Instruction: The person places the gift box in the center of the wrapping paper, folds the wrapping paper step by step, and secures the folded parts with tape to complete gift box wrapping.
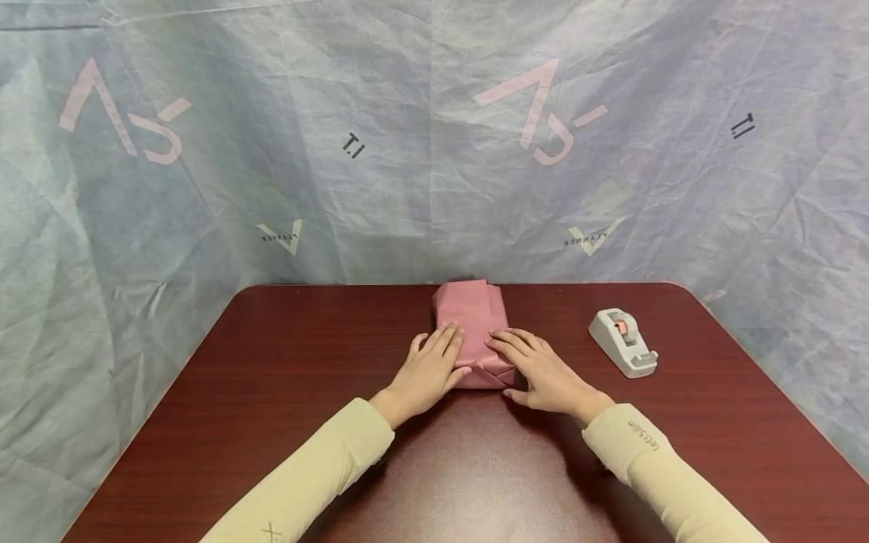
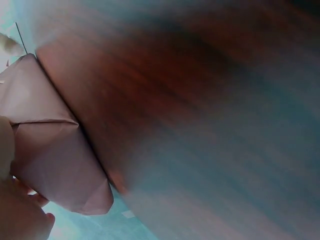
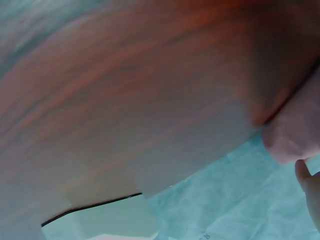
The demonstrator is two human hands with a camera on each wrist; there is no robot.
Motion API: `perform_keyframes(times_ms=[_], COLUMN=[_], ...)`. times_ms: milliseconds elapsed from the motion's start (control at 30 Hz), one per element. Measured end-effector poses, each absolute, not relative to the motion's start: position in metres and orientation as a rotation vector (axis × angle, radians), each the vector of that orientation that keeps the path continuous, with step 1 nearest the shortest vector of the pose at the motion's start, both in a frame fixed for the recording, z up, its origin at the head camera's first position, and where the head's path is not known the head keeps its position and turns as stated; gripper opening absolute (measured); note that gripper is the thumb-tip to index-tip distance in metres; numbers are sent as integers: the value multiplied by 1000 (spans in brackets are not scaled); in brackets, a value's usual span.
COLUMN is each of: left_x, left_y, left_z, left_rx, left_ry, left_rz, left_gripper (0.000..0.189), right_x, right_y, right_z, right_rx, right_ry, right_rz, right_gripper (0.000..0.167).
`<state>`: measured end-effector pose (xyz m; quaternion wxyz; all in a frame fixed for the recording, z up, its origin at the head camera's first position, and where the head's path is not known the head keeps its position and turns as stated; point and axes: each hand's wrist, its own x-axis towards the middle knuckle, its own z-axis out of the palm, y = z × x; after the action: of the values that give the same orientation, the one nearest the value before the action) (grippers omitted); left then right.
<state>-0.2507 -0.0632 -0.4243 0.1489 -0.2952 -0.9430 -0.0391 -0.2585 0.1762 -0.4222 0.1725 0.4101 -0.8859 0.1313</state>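
A parcel wrapped in pink paper (image 1: 468,309) lies on the table, its near end showing folded flaps. The left hand (image 1: 424,373) rests its extended fingers on the parcel's top at the left, its thumb by the near left corner. At the right edge, the right hand (image 1: 550,377) lays its fingers on the top, with the thumb low near the front corner. In the left wrist view, the folded paper end (image 2: 60,160) shows a crease beside the hand. The right wrist view catches only a corner of the parcel (image 3: 295,130) and part of the hand.
A white tape dispenser (image 1: 623,343) with an orange-cored roll stands to the right of the parcel. The dark red wooden table (image 1: 305,339) has rounded far corners. Grey printed cloth (image 1: 407,151) hangs behind and along both sides.
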Motion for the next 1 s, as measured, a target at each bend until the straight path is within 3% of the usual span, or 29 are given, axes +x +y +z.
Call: perform_keyframes(times_ms=[367,1000], left_x=[-251,-253], left_y=[-64,-70], left_z=[-424,-417], left_rx=[-851,-928], left_ry=[-2738,-2728], left_rz=[-108,-97], left_gripper=[64,67], right_x=[-259,-259], right_y=[159,153], right_z=[-409,-407], right_rx=[1074,1080], right_ry=[-2411,-2354], right_rz=[441,521], right_gripper=[41,27])
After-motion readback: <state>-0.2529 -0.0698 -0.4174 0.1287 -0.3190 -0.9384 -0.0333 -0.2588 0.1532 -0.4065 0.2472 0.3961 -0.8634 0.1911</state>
